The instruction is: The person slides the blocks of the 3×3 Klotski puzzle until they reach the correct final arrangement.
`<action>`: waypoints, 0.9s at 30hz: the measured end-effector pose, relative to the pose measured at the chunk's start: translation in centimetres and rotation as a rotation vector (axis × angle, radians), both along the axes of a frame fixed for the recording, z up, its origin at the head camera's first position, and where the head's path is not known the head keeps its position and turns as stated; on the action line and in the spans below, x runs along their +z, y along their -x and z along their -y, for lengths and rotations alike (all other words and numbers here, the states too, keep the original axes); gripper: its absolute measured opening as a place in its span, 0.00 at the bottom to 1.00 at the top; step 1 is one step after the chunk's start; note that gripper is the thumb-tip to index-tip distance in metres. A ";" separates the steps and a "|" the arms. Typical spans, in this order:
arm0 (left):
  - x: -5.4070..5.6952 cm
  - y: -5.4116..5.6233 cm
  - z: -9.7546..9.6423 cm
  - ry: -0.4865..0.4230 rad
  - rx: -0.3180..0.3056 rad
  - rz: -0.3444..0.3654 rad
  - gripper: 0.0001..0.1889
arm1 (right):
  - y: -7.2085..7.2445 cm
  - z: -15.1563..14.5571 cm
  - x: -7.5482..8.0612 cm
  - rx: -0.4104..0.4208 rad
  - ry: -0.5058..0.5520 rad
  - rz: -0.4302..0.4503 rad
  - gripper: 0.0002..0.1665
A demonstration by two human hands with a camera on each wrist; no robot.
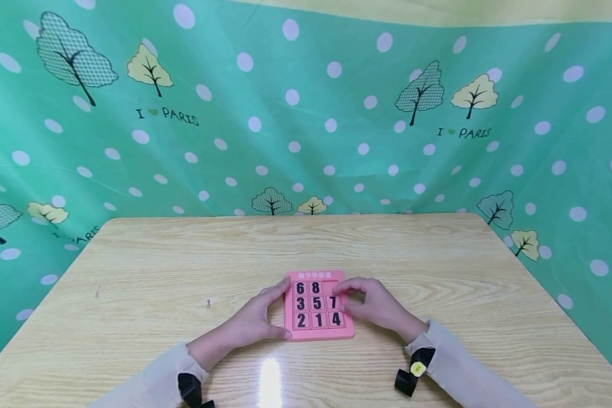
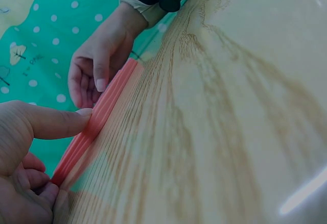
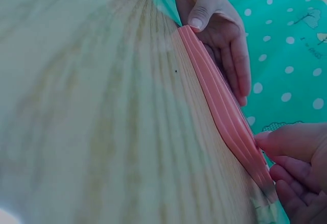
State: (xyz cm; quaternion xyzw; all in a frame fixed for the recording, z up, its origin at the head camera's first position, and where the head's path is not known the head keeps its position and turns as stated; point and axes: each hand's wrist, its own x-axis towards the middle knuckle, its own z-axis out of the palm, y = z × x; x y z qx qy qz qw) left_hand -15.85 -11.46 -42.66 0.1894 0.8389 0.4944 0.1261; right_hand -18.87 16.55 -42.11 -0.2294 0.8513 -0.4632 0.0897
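Note:
A pink number slide puzzle (image 1: 318,335) lies flat on the table, holding square tiles with black digits. Top row reads 6, 8 and a gap; then 3, 5, 7; then 2, 1, 4. My left hand (image 1: 252,320) grips the left side, thumb at the near corner and index finger by the far corner. Over the right edge, my right hand (image 1: 374,303) has its bent index finger and thumb touching around the 7 tile (image 1: 333,302). The wrist views catch the puzzle edge-on; in the right wrist view the right thumb (image 3: 286,140) meets its edge.
The puzzle rests on a light wood-grain table (image 1: 183,255). Behind hangs a green dotted cloth (image 1: 306,130) with printed trees. Black straps (image 1: 420,362) sit on both sleeved wrists. A bright light reflection (image 1: 270,382) shows near the front.

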 end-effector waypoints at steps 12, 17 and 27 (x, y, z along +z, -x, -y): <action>0.1 0.0 0.0 -0.003 -0.008 -0.011 0.54 | 0.2 0.1 -0.2 -0.011 0.034 -0.061 0.15; 0.1 0.0 0.1 -0.003 -0.007 -0.003 0.54 | 0.5 0.3 -0.5 -0.054 0.037 -0.081 0.14; -0.1 0.0 0.1 -0.005 -0.010 0.003 0.53 | 0.9 0.9 -0.7 -0.110 0.020 -0.103 0.14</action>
